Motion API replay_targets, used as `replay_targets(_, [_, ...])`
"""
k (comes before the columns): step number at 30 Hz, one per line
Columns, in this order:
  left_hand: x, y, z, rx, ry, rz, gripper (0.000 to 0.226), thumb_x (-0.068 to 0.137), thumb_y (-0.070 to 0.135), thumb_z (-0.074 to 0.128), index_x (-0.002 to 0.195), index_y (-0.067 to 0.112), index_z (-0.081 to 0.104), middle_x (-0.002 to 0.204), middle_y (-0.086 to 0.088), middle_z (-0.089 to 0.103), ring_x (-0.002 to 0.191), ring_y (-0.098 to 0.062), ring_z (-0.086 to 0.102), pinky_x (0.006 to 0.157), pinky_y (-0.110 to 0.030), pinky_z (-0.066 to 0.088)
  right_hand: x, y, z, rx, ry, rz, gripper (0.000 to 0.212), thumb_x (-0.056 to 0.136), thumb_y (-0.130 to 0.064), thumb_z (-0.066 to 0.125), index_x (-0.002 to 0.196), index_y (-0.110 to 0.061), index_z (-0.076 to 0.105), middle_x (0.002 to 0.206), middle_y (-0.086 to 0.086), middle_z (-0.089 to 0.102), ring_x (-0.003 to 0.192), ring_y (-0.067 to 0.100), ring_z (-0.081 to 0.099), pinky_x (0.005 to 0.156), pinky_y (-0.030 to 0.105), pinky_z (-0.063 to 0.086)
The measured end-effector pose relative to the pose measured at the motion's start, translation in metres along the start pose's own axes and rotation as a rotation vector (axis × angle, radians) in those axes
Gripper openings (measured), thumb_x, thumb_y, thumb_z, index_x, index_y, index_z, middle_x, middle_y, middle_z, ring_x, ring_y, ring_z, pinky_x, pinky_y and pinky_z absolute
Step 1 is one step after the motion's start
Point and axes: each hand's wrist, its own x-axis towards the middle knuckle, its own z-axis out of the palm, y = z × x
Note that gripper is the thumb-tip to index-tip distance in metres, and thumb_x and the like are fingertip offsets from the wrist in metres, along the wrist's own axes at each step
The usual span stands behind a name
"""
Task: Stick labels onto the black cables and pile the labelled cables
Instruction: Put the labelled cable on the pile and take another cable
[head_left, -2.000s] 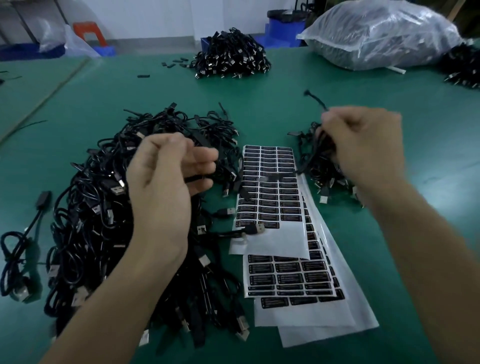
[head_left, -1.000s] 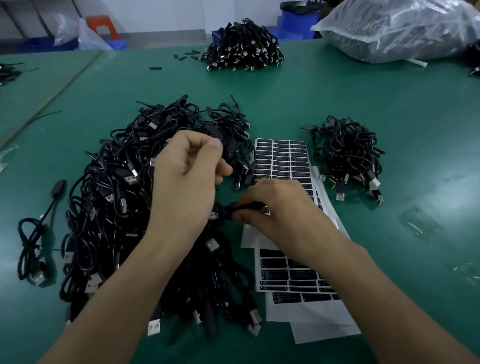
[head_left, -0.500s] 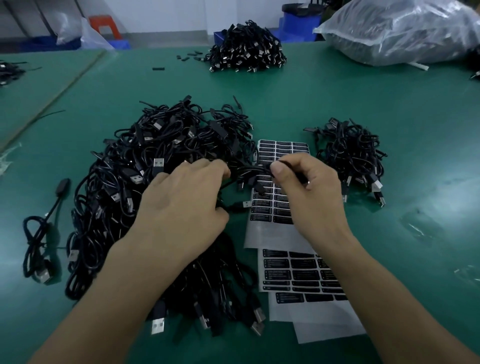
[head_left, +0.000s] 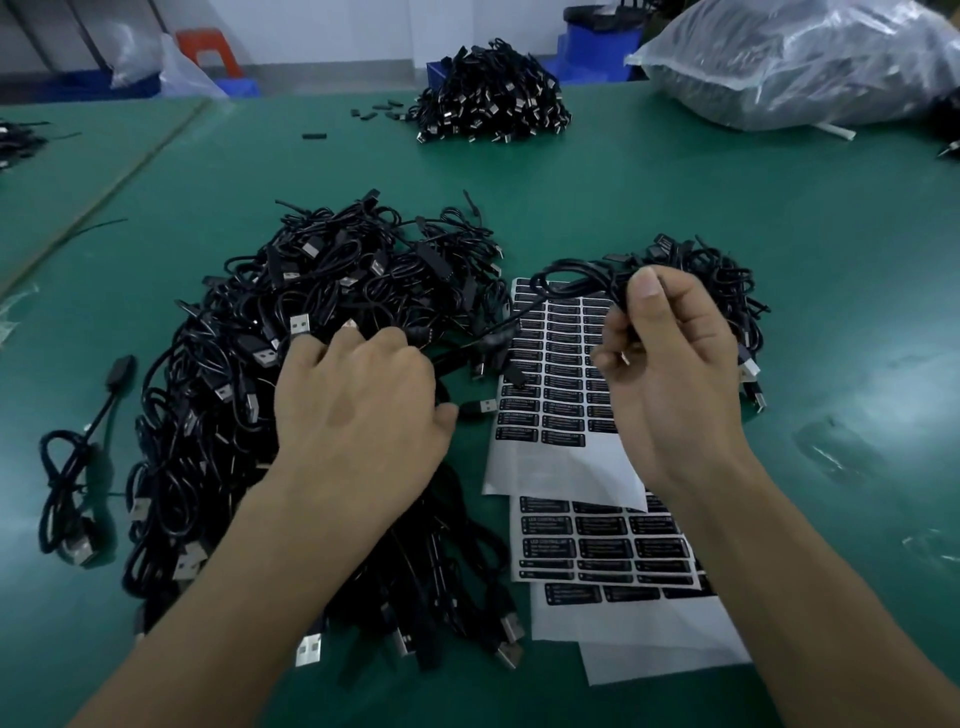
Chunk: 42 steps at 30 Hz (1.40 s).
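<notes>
While right hand (head_left: 670, 374) fingers (head_left: 647, 286) pinch it, thin looped cable (head_left: 571, 269) — left hand (head_left: 358, 410) grip unclear.

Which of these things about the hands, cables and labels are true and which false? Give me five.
The right hand pinches a black cable above the label sheets. True.
The left hand is on the big cable pile. True.
The label sheets lie left of that pile. False: right of it.
A small cable pile lies beyond the right hand. True.
The table is red. False: green.
</notes>
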Motion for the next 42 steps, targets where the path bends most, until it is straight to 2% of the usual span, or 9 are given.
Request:
replay_targets(8, [0.0, 0.0, -0.002, -0.122, 0.036, -0.053, 0.032, 0.091, 0.042, 0.065, 0.116, 0.034, 0.047, 0.102, 0.012, 0.058, 0.106, -0.021, 0.055, 0.092, -0.037, 0.034, 0.0, -0.011, -0.001, 0.162, -0.174, -0.04, 0.029, 0.094, -0.019, 0.053, 0.072, -0.027, 0.071, 0.07, -0.003, 0.047, 0.064, 0.008, 0.049, 0.061, 0.022, 0.042])
replay_targets(13, [0.004, -0.003, -0.002, -0.159, 0.017, -0.058, 0.042, 0.094, 0.046, 0.059, 0.133, 0.04, 0.047, 0.109, 0.01, 0.059, 0.112, -0.023, 0.053, 0.097, -0.038, 0.033, 0.003, -0.017, 0.002, 0.148, -0.225, -0.075, 0.031, 0.095, -0.018, 0.051, 0.073, -0.028, 0.071, 0.068, -0.004, 0.05, 0.064, 0.009, 0.048, 0.062, 0.023, 0.042])
replay_targets(17, [0.003, -0.005, -0.001, -0.19, 0.06, -0.085, 0.032, 0.096, 0.059, 0.046, 0.113, 0.038, 0.063, 0.092, 0.008, 0.054, 0.104, -0.024, 0.054, 0.089, -0.037, 0.031, 0.007, -0.02, 0.002, 0.153, -0.256, -0.016, 0.031, 0.096, -0.02, 0.052, 0.072, -0.028, 0.071, 0.065, -0.007, 0.056, 0.062, 0.008, 0.048, 0.061, 0.021, 0.042])
replay_targets(24, [0.002, -0.008, -0.005, -0.3, 0.167, -0.072, 0.017, 0.1, 0.041, 0.053, 0.103, 0.035, 0.069, 0.091, 0.01, 0.062, 0.094, -0.022, 0.061, 0.086, -0.039, 0.035, 0.014, -0.018, -0.022, 0.045, 0.07, 0.089, 0.031, 0.097, -0.022, 0.059, 0.068, -0.026, 0.068, 0.073, -0.005, 0.056, 0.064, 0.007, 0.052, 0.063, 0.022, 0.041])
replay_targets(30, [0.004, -0.008, -0.003, -0.24, 0.127, -0.075, 0.02, 0.099, 0.042, 0.054, 0.095, 0.033, 0.071, 0.084, 0.011, 0.065, 0.092, -0.02, 0.062, 0.08, -0.033, 0.025, 0.006, -0.014, -0.022, 0.23, -0.135, 0.118, 0.01, 0.085, -0.032, 0.064, 0.077, -0.026, 0.067, 0.073, -0.005, 0.058, 0.069, 0.011, 0.05, 0.069, 0.025, 0.041])
replay_targets(34, [0.001, -0.005, -0.001, -0.152, 0.062, 0.015, 0.036, 0.095, 0.058, 0.053, 0.127, 0.042, 0.056, 0.096, 0.011, 0.066, 0.098, -0.021, 0.062, 0.085, -0.038, 0.034, -0.003, -0.012, -0.015, 0.365, -0.388, 0.246, 0.027, 0.078, -0.033, 0.078, 0.09, -0.018, 0.059, 0.068, -0.005, 0.058, 0.068, 0.011, 0.049, 0.07, 0.025, 0.043])
replay_targets(36, [-0.001, -0.006, -0.001, -0.164, 0.104, 0.033, 0.028, 0.099, 0.052, 0.047, 0.119, 0.041, 0.062, 0.095, 0.009, 0.065, 0.094, -0.022, 0.062, 0.082, -0.038, 0.033, -0.006, -0.014, -0.011, 0.42, -0.462, 0.275, 0.022, 0.079, -0.031, 0.078, 0.088, -0.018, 0.063, 0.065, -0.004, 0.056, 0.065, 0.011, 0.049, 0.067, 0.025, 0.043])
replay_targets(38, [-0.001, -0.007, -0.002, -0.171, 0.119, 0.007, 0.025, 0.101, 0.044, 0.046, 0.107, 0.035, 0.068, 0.089, 0.008, 0.063, 0.089, -0.024, 0.061, 0.079, -0.036, 0.03, -0.006, -0.018, -0.012, 0.442, -0.419, 0.274, 0.011, 0.086, -0.032, 0.068, 0.084, -0.021, 0.069, 0.061, -0.007, 0.053, 0.062, 0.009, 0.047, 0.065, 0.025, 0.04])
replay_targets(42, [0.001, -0.009, -0.006, -0.228, 0.1, -0.039, 0.012, 0.096, 0.031, 0.058, 0.092, 0.03, 0.068, 0.079, 0.011, 0.049, 0.077, -0.021, 0.053, 0.079, -0.035, 0.031, 0.003, -0.027, -0.03, 0.564, -0.143, 0.246, 0.034, 0.1, -0.037, 0.048, 0.077, -0.023, 0.07, 0.061, -0.011, 0.051, 0.06, 0.007, 0.042, 0.063, 0.023, 0.037])
